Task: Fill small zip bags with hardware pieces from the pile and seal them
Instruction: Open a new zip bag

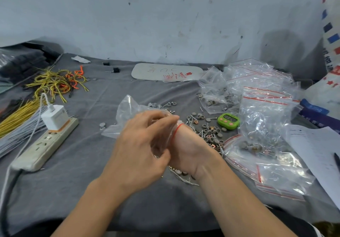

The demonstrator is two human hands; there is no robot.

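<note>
Up close, the left hand (pixel 139 145) curls fingers and thumb round the small clear zip bag with a red seal strip (pixel 175 133), pinching it near the mouth. The right hand (pixel 189 150) lies against the bag from the right, back toward the camera; its fingers are hidden, so its grip cannot be told. What the bag holds is unclear. Just right of the hands spreads the loose pile of grey round pieces, nails and copper-coloured clips (pixel 207 132), with a green digital timer (pixel 228 121) beside it. Farther right lie clear zip bags filled with grey pieces (pixel 252 147). At left, a white power strip (pixel 44 145) sits on the grey cloth (pixel 110 190); a scuffed pale wall (pixel 165 16) stands behind.
</note>
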